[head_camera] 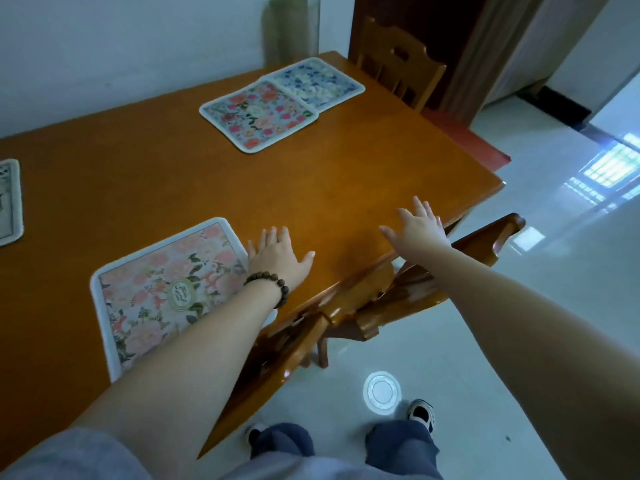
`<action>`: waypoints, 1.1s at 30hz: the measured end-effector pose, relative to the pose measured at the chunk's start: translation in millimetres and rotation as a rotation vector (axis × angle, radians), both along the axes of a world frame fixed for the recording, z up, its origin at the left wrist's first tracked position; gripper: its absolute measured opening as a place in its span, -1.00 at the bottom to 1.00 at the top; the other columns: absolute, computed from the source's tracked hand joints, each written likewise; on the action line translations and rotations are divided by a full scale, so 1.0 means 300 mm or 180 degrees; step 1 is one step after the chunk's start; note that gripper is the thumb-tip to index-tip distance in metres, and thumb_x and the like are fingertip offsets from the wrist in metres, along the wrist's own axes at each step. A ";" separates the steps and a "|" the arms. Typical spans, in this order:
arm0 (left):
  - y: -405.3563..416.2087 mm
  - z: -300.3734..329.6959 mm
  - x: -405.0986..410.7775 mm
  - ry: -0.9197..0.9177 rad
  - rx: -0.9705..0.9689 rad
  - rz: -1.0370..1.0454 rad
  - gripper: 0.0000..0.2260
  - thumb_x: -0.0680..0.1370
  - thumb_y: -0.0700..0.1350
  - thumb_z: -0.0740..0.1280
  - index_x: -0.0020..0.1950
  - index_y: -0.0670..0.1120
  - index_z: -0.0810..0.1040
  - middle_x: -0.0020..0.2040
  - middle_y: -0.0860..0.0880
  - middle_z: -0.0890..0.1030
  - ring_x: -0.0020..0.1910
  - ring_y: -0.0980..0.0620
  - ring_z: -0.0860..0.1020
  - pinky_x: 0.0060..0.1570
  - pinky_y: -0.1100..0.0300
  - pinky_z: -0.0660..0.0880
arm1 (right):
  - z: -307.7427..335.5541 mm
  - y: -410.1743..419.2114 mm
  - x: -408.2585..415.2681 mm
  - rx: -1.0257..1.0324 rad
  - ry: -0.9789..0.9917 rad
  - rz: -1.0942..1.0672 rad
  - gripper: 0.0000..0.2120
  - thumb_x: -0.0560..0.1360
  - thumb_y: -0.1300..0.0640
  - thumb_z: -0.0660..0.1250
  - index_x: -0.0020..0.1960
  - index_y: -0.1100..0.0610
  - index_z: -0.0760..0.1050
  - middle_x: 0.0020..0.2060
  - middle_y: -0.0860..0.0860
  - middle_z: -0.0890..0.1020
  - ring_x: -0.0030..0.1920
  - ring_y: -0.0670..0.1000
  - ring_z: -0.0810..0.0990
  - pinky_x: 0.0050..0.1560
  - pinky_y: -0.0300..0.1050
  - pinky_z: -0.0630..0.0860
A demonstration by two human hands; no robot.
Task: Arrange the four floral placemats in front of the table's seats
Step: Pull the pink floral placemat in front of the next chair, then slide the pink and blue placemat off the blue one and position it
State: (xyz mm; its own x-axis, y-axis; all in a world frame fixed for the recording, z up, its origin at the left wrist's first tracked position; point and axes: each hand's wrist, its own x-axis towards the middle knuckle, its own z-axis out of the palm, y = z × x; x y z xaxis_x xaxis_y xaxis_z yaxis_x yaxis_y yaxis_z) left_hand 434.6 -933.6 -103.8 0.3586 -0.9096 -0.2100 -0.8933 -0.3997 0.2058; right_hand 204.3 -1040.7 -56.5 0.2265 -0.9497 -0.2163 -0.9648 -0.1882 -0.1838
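A: Near edge first. Pale pink placemat [166,292] lies flat on the bench [346,174] at about 8 o'clock from centre, square to the near chair [346,306], which is pushed under the edge. Left forearm crosses its right side.

B: Left hand [277,258]?

A: Fingers straight, spread a little, holding nothing. It sits just off the mat's right corner; I can't tell whether the little finger touches the border or whether the palm is on the wood. Bead bracelet [268,285] on the wrist.

B: Right hand [420,228]?

A: Fingers straight and apart, empty, over the bench's near right edge at 4 o'clock, above the chair back. Touching or hovering, can't tell.

B: Further out?

A: Sliver of a greyish placemat [10,202] at 9 o'clock, cut by the view. At 12 o'clock the red-flowered placemat [259,114] overlaps the blue-flowered placemat [320,81], both near the far chair [398,60].

B: So two still stacked. Risks?

A: My guess: dragging the top one could pull the blue one along with it. The reach across may let the left forearm skew the pink mat. A one-handed slide on polished wood could leave a mat crooked or overhanging the edge.
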 end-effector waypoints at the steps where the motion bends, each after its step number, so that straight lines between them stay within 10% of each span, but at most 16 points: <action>1: -0.022 0.002 -0.038 -0.0004 0.0021 0.0029 -0.25 0.51 0.36 0.04 0.55 -0.07 0.04 0.56 -0.09 0.07 0.53 -0.09 0.00 0.44 -0.14 -0.08 | -0.005 -0.026 -0.031 0.0012 -0.0016 0.0031 -0.37 0.56 -0.26 0.08 0.52 0.04 0.15 0.55 0.10 -0.09 0.53 0.14 -0.15 0.48 0.17 -0.10; 16: -0.231 0.109 -0.553 -0.0228 0.0209 0.1150 -0.23 0.51 0.37 0.08 0.56 -0.08 0.02 0.56 -0.11 0.07 0.53 -0.12 0.01 0.44 -0.19 -0.03 | 0.023 -0.420 -0.396 0.0039 -0.0171 0.1171 -0.36 0.56 -0.27 0.06 0.52 0.06 0.14 0.55 0.12 -0.03 0.54 0.14 -0.11 0.48 0.16 -0.04; 33: -0.327 0.073 -0.503 -0.0025 0.0212 0.1585 -0.25 0.53 0.32 0.11 0.56 -0.08 0.00 0.56 -0.11 0.06 0.53 -0.09 -0.01 0.46 -0.16 -0.04 | -0.068 -0.598 -0.213 0.0124 -0.0257 0.1948 -0.38 0.56 -0.26 0.11 0.51 0.04 0.18 0.55 0.12 0.00 0.54 0.13 -0.11 0.47 0.15 -0.04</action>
State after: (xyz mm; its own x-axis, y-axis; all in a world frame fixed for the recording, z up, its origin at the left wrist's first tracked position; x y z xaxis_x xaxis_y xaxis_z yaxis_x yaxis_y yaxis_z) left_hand 283.6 -1031.6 -81.8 0.7477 -0.6122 -0.2572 -0.5921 -0.7900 0.1593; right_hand 140.3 -1220.0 -76.9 0.7449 -0.6340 -0.2076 -0.6666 -0.6949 -0.2695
